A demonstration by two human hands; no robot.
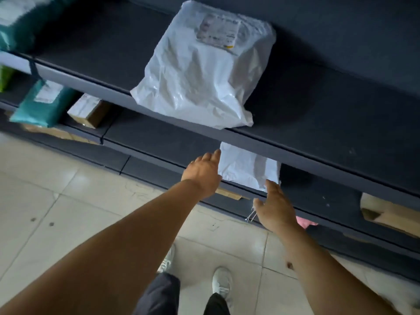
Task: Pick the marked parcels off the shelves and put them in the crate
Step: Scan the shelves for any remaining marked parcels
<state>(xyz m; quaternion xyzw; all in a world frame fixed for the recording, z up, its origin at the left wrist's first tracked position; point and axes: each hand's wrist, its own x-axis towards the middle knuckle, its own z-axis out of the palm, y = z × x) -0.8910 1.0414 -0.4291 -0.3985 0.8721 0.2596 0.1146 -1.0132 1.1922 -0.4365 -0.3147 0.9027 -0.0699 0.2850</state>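
Observation:
A white woven parcel (247, 167) lies on a lower dark shelf, half hidden under the shelf above. My left hand (203, 172) reaches to its left edge with straight fingers that touch the bag. My right hand (273, 205) is at its front right corner, fingers extended, the fingertips at the bag's edge. Neither hand grips it. A larger white plastic mailer (200, 71) with a printed label lies on the upper shelf, its lower end overhanging the front edge. No crate is in view.
Dark blue shelves (318, 137) run diagonally across the view. At the left lie teal mailers (43, 103) and a small cardboard box (88, 110). A brown carton (386, 212) and something pink (306, 222) sit on lower shelves at right. Pale floor tiles and my shoes are below.

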